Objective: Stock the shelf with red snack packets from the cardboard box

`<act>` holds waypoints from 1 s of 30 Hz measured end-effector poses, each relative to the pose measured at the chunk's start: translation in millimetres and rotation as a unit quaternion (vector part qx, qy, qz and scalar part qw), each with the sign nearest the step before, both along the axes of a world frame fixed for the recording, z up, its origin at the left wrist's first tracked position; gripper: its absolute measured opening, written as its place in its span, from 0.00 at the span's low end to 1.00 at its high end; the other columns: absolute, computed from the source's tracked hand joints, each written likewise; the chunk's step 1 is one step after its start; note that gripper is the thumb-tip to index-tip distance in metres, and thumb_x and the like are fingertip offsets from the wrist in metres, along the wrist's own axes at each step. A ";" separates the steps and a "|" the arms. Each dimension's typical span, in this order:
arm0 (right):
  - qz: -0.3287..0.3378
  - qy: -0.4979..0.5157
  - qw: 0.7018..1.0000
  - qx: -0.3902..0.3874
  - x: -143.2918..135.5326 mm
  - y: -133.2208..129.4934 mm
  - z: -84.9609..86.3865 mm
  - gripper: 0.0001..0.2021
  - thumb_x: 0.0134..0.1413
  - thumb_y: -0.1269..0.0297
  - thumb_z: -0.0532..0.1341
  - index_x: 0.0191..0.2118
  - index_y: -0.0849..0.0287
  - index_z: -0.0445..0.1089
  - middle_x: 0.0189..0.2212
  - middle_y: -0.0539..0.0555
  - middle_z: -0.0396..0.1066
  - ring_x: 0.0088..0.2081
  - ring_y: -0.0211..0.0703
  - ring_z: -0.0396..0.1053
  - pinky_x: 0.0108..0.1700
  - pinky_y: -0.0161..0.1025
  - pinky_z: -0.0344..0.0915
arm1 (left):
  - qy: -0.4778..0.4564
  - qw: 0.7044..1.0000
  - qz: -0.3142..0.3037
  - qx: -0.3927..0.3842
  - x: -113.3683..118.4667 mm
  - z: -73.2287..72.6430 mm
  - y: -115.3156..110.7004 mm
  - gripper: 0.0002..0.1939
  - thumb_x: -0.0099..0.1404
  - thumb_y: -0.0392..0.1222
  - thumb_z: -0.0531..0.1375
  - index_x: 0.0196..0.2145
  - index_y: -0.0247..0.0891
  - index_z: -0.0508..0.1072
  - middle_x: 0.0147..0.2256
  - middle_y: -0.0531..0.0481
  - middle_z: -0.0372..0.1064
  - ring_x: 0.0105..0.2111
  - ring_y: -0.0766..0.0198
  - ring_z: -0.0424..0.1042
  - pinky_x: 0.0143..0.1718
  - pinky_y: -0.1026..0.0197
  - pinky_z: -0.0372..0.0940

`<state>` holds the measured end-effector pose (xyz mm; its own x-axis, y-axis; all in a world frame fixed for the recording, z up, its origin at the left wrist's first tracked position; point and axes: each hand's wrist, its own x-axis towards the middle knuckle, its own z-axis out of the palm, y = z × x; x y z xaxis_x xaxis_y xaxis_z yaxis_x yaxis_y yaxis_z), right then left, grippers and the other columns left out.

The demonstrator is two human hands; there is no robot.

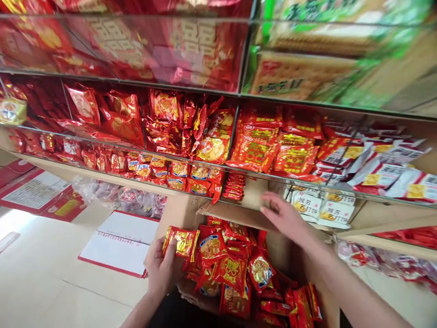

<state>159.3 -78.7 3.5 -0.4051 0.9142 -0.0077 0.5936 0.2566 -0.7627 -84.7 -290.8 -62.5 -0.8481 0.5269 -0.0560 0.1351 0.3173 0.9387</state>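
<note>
My left hand (163, 259) pinches a red and gold snack packet (182, 243) between thumb and fingers, beside the left side of an open cardboard box (239, 214). Many red snack packets (230, 269) lie loose in that box, some with gold printing and pictures of round biscuits. My right hand (282, 209) reaches over the box toward the lower shelf, its fingers curled and smeared by motion. It is near a bare stretch of shelf between a small stack of red packets (234, 186) and white biscuit packets (321, 207). I cannot make out anything in the right hand.
Glass-fronted shelves of red packets (259, 146) run across the view, with large green and clear biscuit packs (300, 75) above. A white flattened carton (119, 241) lies on the tiled floor (68, 264) at left. Plastic-wrapped goods (123, 196) sit under the shelf.
</note>
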 end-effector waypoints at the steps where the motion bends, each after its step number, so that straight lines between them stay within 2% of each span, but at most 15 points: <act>1: 0.006 0.036 0.999 -0.008 11.4 -25.0 6.5 0.13 0.48 0.58 0.58 0.40 0.55 0.70 0.50 0.55 0.64 0.46 0.47 0.65 0.49 0.45 0.61 | -0.042 0.999 -0.021 0.011 4.2 7.3 -0.8 0.16 0.53 0.53 0.58 0.32 0.38 0.67 0.26 0.53 0.69 0.25 0.66 0.67 0.26 0.66 0.64; 2: 0.006 0.060 0.997 -0.038 21.0 -49.8 10.7 0.13 0.49 0.57 0.57 0.40 0.54 0.70 0.46 0.55 0.67 0.43 0.46 0.67 0.47 0.43 0.63 | -0.091 0.995 -0.043 0.022 10.7 15.6 -1.0 0.17 0.52 0.53 0.59 0.34 0.39 0.66 0.26 0.54 0.68 0.23 0.67 0.67 0.24 0.66 0.64; 4: 0.023 0.107 0.982 -0.153 32.3 -93.9 12.3 0.14 0.51 0.54 0.56 0.40 0.55 0.69 0.36 0.55 0.72 0.36 0.44 0.69 0.40 0.40 0.66 | -0.179 0.980 -0.079 0.039 31.1 33.7 1.4 0.20 0.50 0.53 0.61 0.36 0.39 0.64 0.24 0.56 0.67 0.19 0.70 0.64 0.19 0.67 0.63; 6: 0.021 0.189 0.950 -0.249 32.4 -125.0 7.9 0.16 0.51 0.53 0.57 0.43 0.55 0.67 0.36 0.55 0.71 0.39 0.44 0.69 0.41 0.39 0.67 | -0.237 0.964 -0.114 0.043 59.1 51.5 8.0 0.22 0.48 0.52 0.63 0.37 0.39 0.63 0.23 0.57 0.66 0.16 0.71 0.62 0.16 0.68 0.62; 9: -0.007 0.335 0.887 -0.318 20.5 -145.4 1.5 0.22 0.47 0.52 0.60 0.48 0.55 0.63 0.42 0.55 0.69 0.44 0.45 0.67 0.46 0.41 0.65 | -0.271 0.945 -0.169 0.073 102.5 71.9 20.6 0.22 0.46 0.50 0.64 0.36 0.39 0.63 0.28 0.54 0.68 0.18 0.71 0.64 0.16 0.69 0.63; 12: -0.060 0.419 0.847 -0.322 12.1 -147.6 3.3 0.19 0.47 0.50 0.60 0.43 0.56 0.66 0.37 0.54 0.71 0.38 0.45 0.69 0.40 0.41 0.67 | -0.288 0.931 -0.209 0.083 129.4 82.4 29.0 0.22 0.46 0.48 0.65 0.37 0.40 0.63 0.30 0.53 0.69 0.21 0.69 0.66 0.18 0.68 0.64; 15: -0.092 0.430 0.844 -0.308 14.7 -148.5 6.4 0.17 0.46 0.50 0.60 0.36 0.58 0.69 0.30 0.52 0.72 0.33 0.43 0.69 0.35 0.38 0.67 | -0.312 0.916 -0.240 0.071 133.7 84.5 33.0 0.20 0.48 0.49 0.63 0.38 0.40 0.68 0.31 0.51 0.71 0.26 0.67 0.69 0.23 0.67 0.65; 19: -0.071 0.404 0.859 -0.306 20.2 -157.5 -2.1 0.17 0.45 0.49 0.61 0.33 0.59 0.69 0.27 0.51 0.71 0.30 0.41 0.68 0.33 0.37 0.66 | -0.328 0.894 -0.303 0.024 126.4 78.0 35.4 0.18 0.50 0.51 0.62 0.36 0.37 0.73 0.31 0.50 0.72 0.33 0.63 0.70 0.33 0.64 0.65; 23: -0.071 0.406 0.846 -0.339 16.2 -167.1 -13.1 0.18 0.41 0.51 0.64 0.37 0.57 0.67 0.31 0.51 0.70 0.31 0.40 0.67 0.30 0.35 0.67 | -0.386 0.888 -0.244 0.046 125.7 68.4 33.8 0.20 0.53 0.50 0.60 0.40 0.36 0.72 0.29 0.49 0.73 0.31 0.61 0.72 0.33 0.61 0.66; 26: -0.111 0.403 0.840 -0.345 13.4 -166.1 -13.7 0.18 0.39 0.52 0.65 0.36 0.57 0.67 0.32 0.51 0.71 0.30 0.40 0.68 0.32 0.36 0.68 | -0.429 0.874 -0.223 0.054 123.8 64.1 32.2 0.18 0.52 0.49 0.62 0.38 0.36 0.72 0.28 0.49 0.73 0.30 0.62 0.72 0.34 0.60 0.66; 30: -0.163 0.392 0.839 -0.339 15.2 -158.2 -12.3 0.18 0.40 0.50 0.64 0.34 0.57 0.67 0.29 0.51 0.71 0.29 0.41 0.69 0.30 0.37 0.67 | -0.422 0.853 -0.305 0.038 118.4 63.0 31.0 0.14 0.51 0.44 0.64 0.36 0.37 0.72 0.35 0.48 0.74 0.34 0.64 0.72 0.40 0.61 0.65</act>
<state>174.6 -236.9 -8.8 -0.2574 0.8706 -0.4194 -0.2055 -0.4734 -0.8565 33.6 -259.7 0.5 -0.0889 0.8848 -0.4575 -0.4808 0.3641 0.7976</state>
